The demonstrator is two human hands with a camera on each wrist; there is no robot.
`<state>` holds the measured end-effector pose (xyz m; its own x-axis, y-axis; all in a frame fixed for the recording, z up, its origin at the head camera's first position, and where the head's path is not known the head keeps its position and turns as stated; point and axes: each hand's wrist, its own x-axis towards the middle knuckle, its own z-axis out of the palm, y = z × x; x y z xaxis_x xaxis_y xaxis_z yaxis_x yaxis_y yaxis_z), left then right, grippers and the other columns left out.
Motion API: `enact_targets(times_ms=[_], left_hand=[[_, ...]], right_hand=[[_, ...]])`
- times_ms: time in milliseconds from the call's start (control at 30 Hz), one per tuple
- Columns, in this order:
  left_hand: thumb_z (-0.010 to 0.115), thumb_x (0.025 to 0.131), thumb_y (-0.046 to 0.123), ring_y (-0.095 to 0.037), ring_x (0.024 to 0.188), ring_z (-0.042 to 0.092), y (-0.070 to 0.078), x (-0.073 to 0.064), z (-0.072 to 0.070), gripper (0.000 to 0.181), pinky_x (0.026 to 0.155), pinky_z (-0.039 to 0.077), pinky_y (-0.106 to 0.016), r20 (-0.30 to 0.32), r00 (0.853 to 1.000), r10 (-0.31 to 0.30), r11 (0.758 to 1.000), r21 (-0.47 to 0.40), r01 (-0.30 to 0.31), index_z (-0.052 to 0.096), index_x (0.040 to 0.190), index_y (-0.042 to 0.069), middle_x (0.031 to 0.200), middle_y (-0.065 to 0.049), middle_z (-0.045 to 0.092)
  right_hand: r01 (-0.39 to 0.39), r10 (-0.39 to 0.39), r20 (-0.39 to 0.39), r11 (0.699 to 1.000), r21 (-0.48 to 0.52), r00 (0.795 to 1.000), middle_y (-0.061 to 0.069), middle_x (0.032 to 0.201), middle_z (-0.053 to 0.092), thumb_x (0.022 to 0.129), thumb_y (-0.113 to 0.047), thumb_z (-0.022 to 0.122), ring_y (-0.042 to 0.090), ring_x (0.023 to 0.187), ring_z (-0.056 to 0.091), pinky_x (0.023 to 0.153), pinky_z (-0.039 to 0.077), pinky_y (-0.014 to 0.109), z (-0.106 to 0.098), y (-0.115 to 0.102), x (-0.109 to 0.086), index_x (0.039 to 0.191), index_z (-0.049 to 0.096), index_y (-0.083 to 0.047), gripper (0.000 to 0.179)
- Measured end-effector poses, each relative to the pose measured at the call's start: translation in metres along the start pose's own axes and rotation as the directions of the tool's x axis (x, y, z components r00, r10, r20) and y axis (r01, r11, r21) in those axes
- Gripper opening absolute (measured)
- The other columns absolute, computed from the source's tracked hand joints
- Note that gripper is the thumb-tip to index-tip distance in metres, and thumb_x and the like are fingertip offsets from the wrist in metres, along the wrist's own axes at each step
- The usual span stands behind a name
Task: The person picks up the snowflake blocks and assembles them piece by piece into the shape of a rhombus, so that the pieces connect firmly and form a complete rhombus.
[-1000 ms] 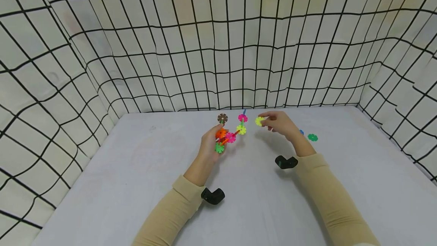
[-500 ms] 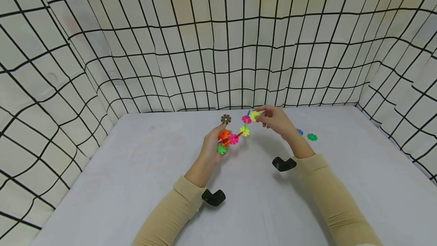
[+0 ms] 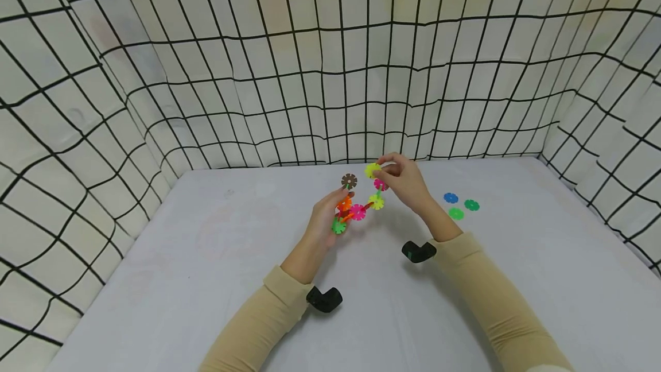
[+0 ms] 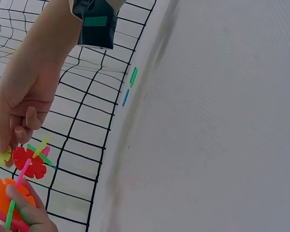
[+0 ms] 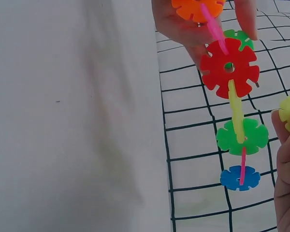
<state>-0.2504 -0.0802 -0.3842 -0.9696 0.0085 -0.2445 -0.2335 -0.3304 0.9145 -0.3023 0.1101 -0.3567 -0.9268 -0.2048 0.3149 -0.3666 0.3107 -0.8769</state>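
My left hand (image 3: 319, 224) grips a chain of slotted, flower-shaped plastic discs, among them a pink disc (image 3: 358, 212), a brown disc (image 3: 349, 181) and an orange disc (image 4: 14, 197). Between the thumb and fingers of my right hand (image 3: 405, 183) a loose yellow disc (image 3: 372, 170) is pinched, close to the chain's far end. Whether it touches the chain cannot be told. In the right wrist view, a red disc (image 5: 217, 72), a green disc (image 5: 256, 137) and a blue disc (image 5: 229, 179) run down the chain, with the yellow disc apart to their right.
On the white table (image 3: 217, 280) to the right lie a blue disc (image 3: 451, 197), a dark green disc (image 3: 471, 205) and a light green disc (image 3: 456, 213). A black grid net over white sheeting encloses the back and sides.
My right hand has carried the yellow disc leftward to the chain's far end. My left hand has shifted slightly right with the chain. The light green disc has come into sight.
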Motion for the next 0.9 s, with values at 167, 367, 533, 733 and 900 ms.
enact_targets(times_ms=[167,367,533,733,900], left_hand=[[0.059,0.105,0.029,-0.019,0.107,0.053,-0.0006,0.0012,0.0008,0.05,0.065,0.05,-0.02,0.004,1.0,0.011,0.998,0.059,-0.011,0.052,0.149,0.008,0.148,-0.01,0.049],[0.058,0.107,0.028,-0.016,0.099,0.053,-0.0006,0.0019,0.0018,0.045,0.063,0.047,-0.02,0.032,0.999,0.031,0.994,0.103,-0.034,0.054,0.15,0.017,0.139,-0.005,0.061],[0.058,0.106,0.027,-0.015,0.087,0.052,-0.0009,0.002,0.0019,0.046,0.064,0.045,-0.022,0.056,0.998,0.041,0.992,0.118,-0.047,0.051,0.152,0.024,0.135,-0.004,0.066],[0.057,0.107,0.027,-0.014,0.08,0.051,0.0001,0.0009,0.0023,0.047,0.061,0.044,-0.02,0.076,0.996,0.038,0.991,0.125,-0.048,0.049,0.154,0.029,0.136,-0.005,0.066],[0.056,0.108,0.026,-0.013,0.08,0.051,0.0,-0.0006,0.0019,0.049,0.058,0.04,-0.02,0.114,0.993,0.039,0.989,0.135,-0.054,0.046,0.156,0.029,0.142,-0.009,0.062]], right_hand=[[0.024,-0.021,0.043,0.997,-0.075,0.999,0.019,0.104,0.074,0.099,-0.008,0.069,0.029,0.085,0.068,0.073,0.054,0.028,0.0005,0.002,0.0029,0.113,0.063,0.0,0.017],[0.017,-0.009,0.072,0.993,-0.115,0.997,0.02,0.107,0.074,0.099,-0.008,0.068,0.029,0.085,0.067,0.073,0.053,0.029,-0.001,0.0015,0.0032,0.114,0.063,0.0,0.017],[0.028,-0.018,0.087,0.993,-0.114,0.996,0.019,0.106,0.074,0.099,-0.007,0.068,0.028,0.08,0.066,0.072,0.053,0.029,-0.0021,-0.0001,0.0022,0.114,0.063,0.0,0.017],[0.038,-0.026,0.098,0.991,-0.127,0.995,0.021,0.105,0.074,0.098,-0.006,0.069,0.025,0.076,0.065,0.071,0.053,0.029,-0.0032,0.0026,0.0025,0.113,0.064,0.0,0.017],[0.041,-0.026,0.129,0.993,-0.113,0.991,0.02,0.105,0.073,0.098,-0.005,0.069,0.033,0.076,0.064,0.067,0.052,0.029,-0.0046,0.0038,0.0017,0.113,0.064,-0.001,0.017]])
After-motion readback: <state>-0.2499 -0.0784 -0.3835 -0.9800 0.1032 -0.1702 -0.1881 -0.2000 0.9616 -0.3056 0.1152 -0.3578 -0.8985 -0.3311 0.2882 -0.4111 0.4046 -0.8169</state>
